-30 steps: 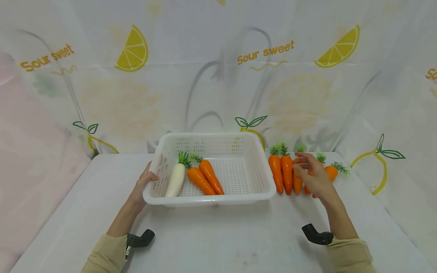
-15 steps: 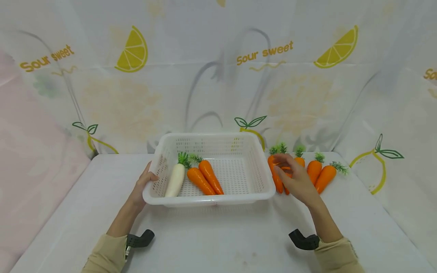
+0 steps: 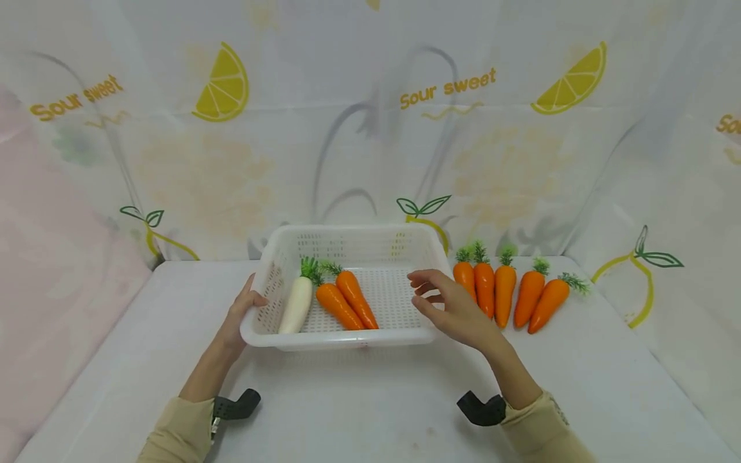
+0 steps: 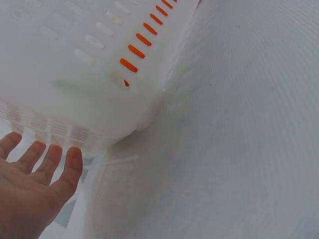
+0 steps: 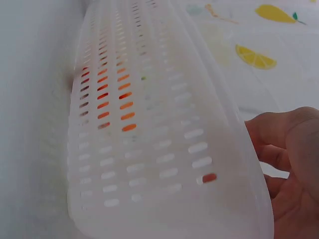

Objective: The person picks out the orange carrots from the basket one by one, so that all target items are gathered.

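A white plastic basket (image 3: 365,339) stands in the middle of the table. Inside lie a white radish (image 3: 297,305) with green leaves and two orange carrots (image 3: 356,299). My left hand (image 3: 234,325) grips the basket's left side, its thumb over the rim; in the left wrist view the fingers (image 4: 74,159) press the slotted outer wall. Over the basket's right part hovers my right hand (image 3: 457,312), fingers loosely bent, holding nothing. It shows past the rim in the right wrist view. To the right lie several carrots (image 3: 505,296) in a row.
The white tabletop (image 3: 359,405) runs back to a hanging cloth (image 3: 324,161) printed with lemons. A pinkish cloth (image 3: 58,270) hangs at the left. The carrots' leafy tops lie near the table's back edge.
My right hand has moved left from above the row of carrots to over the basket's right part, uncovering the row. The left hand and the basket have stayed in place.
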`<state>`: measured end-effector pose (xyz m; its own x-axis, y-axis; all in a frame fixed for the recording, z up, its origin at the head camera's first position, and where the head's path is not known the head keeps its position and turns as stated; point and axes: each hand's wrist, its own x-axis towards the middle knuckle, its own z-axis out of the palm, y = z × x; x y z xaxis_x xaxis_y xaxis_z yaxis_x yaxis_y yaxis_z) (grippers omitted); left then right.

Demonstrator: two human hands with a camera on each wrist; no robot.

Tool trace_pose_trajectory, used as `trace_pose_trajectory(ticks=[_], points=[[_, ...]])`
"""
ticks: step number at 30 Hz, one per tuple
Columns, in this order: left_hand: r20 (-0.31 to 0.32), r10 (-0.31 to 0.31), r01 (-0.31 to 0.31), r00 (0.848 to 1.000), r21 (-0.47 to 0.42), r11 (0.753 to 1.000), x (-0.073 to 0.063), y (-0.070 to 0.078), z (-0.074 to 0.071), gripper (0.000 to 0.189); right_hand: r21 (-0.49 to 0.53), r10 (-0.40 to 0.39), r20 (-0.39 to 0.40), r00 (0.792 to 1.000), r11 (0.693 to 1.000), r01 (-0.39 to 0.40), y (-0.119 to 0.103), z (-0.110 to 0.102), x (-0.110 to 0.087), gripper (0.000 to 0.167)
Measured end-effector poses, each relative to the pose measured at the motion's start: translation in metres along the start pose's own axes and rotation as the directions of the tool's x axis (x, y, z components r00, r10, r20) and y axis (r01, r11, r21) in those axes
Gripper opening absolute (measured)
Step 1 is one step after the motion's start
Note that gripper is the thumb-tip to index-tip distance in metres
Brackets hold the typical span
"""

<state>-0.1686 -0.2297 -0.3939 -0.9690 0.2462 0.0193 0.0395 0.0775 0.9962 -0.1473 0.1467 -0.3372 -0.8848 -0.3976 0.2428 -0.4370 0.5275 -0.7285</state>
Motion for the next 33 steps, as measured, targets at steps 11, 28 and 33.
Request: trace_pose_trajectory(ticks=[11,28,33], points=[[0.003,-0.007,0.007,1.000,-0.026,1.000,-0.001,0.002,0.000,0.073,-0.067,0.078,0.196,0.977,0.996,-0.066,-0.022,0.035,0.029,0.041],[0.006,-0.008,0.008,1.000,-0.011,1.000,0.002,0.003,-0.001,0.073,-0.194,0.262,0.327,0.908,0.959,-0.207,-0.027,0.057,0.061,0.062],[0.010,-0.005,0.005,1.000,-0.014,1.000,0.002,0.003,0.000,0.074,-0.247,0.301,0.340,0.891,0.943,-0.225,-0.026,0.067,0.071,0.067]])
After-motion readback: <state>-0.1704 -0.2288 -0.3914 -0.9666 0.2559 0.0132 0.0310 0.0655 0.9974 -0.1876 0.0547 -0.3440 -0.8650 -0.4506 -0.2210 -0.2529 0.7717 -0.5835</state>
